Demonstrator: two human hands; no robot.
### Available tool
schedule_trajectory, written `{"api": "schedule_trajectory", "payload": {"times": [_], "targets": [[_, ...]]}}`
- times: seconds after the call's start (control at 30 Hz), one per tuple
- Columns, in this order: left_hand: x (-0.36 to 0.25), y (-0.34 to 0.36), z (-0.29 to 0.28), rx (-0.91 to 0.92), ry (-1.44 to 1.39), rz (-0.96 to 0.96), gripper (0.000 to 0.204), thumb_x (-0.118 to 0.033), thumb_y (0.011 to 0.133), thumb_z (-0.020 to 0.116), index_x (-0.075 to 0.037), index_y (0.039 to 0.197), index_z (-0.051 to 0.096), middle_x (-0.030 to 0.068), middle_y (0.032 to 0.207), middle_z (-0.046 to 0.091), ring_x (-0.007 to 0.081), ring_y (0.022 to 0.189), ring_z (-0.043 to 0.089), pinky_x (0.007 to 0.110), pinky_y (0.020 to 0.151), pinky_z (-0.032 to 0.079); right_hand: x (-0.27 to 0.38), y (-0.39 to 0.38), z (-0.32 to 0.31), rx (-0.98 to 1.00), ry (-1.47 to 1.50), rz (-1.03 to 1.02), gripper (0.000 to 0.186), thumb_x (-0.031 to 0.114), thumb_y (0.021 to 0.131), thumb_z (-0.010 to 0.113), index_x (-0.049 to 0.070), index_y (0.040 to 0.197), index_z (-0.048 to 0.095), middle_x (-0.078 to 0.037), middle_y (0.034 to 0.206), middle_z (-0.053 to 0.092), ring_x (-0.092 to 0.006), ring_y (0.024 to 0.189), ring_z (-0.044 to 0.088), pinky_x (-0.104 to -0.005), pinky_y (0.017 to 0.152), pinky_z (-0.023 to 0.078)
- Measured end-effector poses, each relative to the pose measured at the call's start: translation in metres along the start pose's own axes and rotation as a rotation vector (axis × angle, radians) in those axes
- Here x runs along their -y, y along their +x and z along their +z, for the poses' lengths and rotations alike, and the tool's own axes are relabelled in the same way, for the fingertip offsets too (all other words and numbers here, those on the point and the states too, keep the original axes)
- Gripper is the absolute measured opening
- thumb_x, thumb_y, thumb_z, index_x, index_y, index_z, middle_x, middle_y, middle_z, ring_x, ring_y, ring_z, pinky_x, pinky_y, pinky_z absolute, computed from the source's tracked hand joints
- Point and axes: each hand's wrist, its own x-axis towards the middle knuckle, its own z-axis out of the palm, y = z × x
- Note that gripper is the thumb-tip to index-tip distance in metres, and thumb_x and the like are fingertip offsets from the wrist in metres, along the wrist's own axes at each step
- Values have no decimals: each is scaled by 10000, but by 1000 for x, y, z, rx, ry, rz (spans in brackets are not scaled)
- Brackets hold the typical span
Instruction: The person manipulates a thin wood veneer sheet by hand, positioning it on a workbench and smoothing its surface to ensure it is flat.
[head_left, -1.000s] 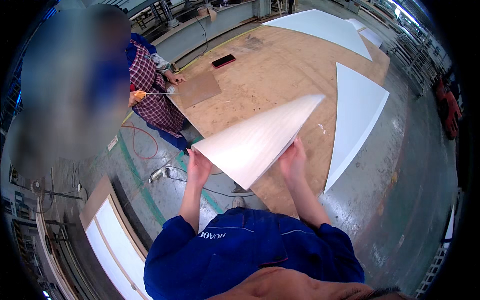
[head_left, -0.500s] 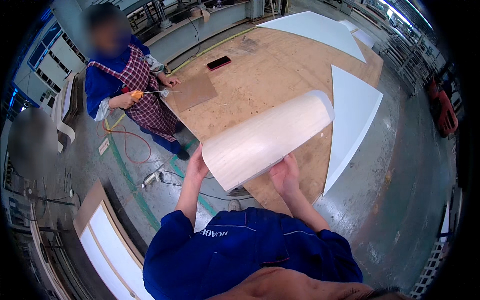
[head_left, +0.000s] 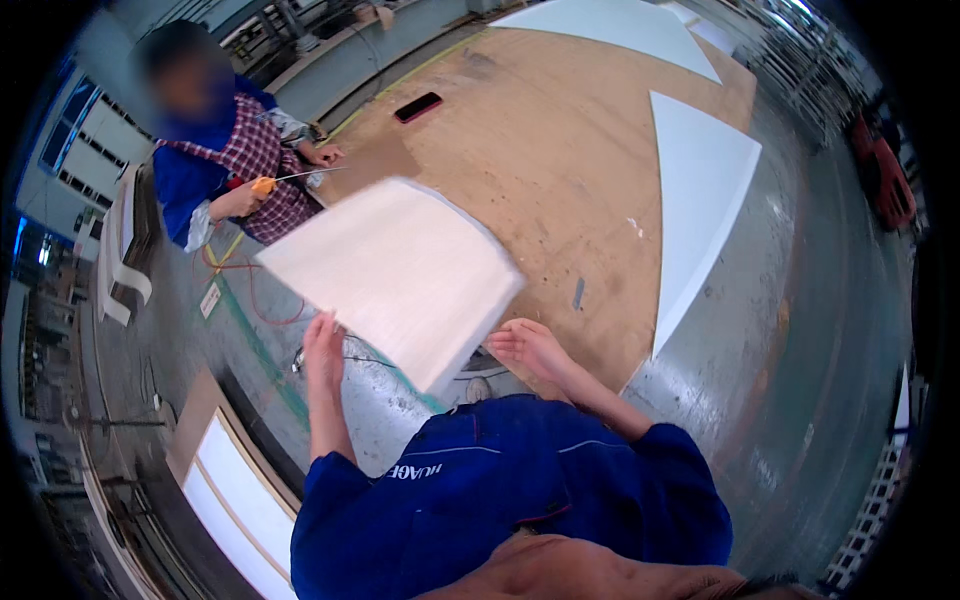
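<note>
A curved, pale wood-faced panel [head_left: 395,275] is held up in front of me, over the near left part of the worktable, slightly blurred by motion. My left hand [head_left: 323,350] grips its near left edge, the fingers bent at the rim. Beside the panel's right edge is my right hand [head_left: 532,348], palm turned up and fingers stretched out, the fingertips at or against the edge. Part of the brown sheet [head_left: 375,168] in front of the co-worker is covered by the panel.
Across the worktable [head_left: 560,190] a co-worker [head_left: 225,150] holds an orange-handled tool [head_left: 265,187] with a long thin shaft. A phone [head_left: 418,107], a small grey strip [head_left: 579,293] and white panels [head_left: 700,190] lie on the tabletop. A hose and cables run across the floor at left.
The panel has swung round and moved left, its broad face now turned up toward me. My left hand has shifted left; my right hand has moved left and its fingers have straightened.
</note>
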Motion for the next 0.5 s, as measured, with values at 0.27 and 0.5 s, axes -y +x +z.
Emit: {"api": "schedule_trajectory", "payload": {"times": [0.27, 0.5], "targets": [[-33, -34, -16, -11, 36, 88, 78, -122, 857, 549, -66, 805, 563, 8, 898, 585, 102, 832, 550, 251, 749, 440, -14, 60, -188, -835, -1546, -300, 266, 221, 794, 543, -27, 889, 536, -252, 872, 575, -416, 786, 557, -468, 653, 451], [-17, -24, 0, 25, 82, 117, 172, -60, 841, 547, -38, 670, 541, 35, 1387, 295, 161, 1186, 386, 297, 946, 328, 13, 56, -155, -1189, -1807, 41, 381, 234, 760, 572, -8, 1042, 489, -160, 1001, 532, -314, 947, 557, -402, 762, 489]]}}
